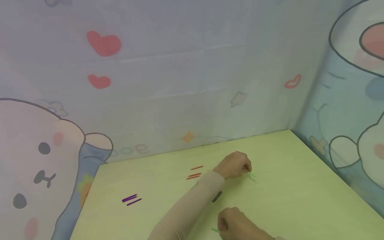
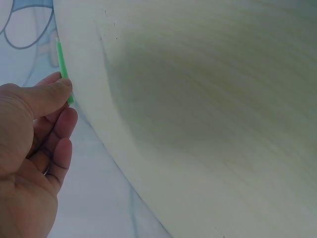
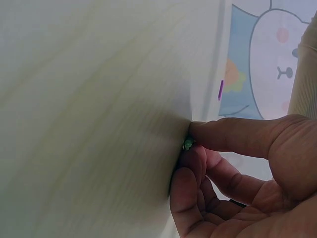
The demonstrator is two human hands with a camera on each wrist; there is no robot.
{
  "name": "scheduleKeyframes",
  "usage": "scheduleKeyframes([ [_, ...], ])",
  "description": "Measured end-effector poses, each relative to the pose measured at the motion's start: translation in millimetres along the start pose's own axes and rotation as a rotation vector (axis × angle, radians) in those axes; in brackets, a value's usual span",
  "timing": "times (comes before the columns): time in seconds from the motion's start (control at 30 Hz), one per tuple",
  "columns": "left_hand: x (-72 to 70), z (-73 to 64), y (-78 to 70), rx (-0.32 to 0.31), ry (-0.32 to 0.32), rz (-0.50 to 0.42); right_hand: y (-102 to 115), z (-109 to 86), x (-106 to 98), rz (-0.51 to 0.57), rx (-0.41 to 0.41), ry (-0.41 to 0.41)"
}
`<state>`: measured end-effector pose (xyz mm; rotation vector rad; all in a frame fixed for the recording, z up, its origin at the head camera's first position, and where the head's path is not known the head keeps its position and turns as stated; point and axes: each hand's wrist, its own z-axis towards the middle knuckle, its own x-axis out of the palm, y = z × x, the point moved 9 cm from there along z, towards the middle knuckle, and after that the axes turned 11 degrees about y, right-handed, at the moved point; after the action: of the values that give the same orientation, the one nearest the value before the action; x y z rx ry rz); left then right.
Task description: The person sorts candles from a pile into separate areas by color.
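My left hand (image 1: 234,165) reaches over the middle of the table and pinches a slim green crayon-like stick (image 2: 64,72) between thumb and forefinger. In the left wrist view the stick's pale tapered tip points away from the hand. Nearer the front edge, my right hand (image 1: 235,224) pinches a second green stick (image 1: 215,230) close over the tabletop. In the right wrist view only the end of this stick (image 3: 188,144) shows between thumb and fingertips; the rest is hidden.
Several orange sticks (image 1: 193,177) lie on the pale yellow-green table (image 1: 303,186), left of my left hand. Farther left are several purple sticks (image 1: 134,202). Cartoon-printed cloth walls (image 1: 168,83) stand behind and beside the table. My left sleeve (image 1: 192,206) crosses the front middle.
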<state>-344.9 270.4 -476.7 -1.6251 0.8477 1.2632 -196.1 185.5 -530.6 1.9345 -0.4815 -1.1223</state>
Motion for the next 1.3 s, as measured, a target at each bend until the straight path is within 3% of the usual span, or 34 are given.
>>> scheduleKeyframes([
  [0.27, 10.7, 4.5, -2.0, 0.013, 0.027, 0.028, 1.0, 2.9, 4.1, -0.003, 0.020, 0.009],
  [0.8, 8.1, 8.8, -0.2, -0.008, 0.035, 0.058, 7.6, 0.6, -1.2, -0.069, -0.092, -0.038],
  [1.1, -3.9, -4.1, -1.6, -0.021, 0.001, 0.010, -0.2, 1.9, 0.8, -0.036, -0.031, -0.001],
  [1.3, -20.3, -29.9, 2.3, -0.038, -0.059, -0.004, -1.8, 0.8, 0.3, -0.063, -0.012, -0.021],
])
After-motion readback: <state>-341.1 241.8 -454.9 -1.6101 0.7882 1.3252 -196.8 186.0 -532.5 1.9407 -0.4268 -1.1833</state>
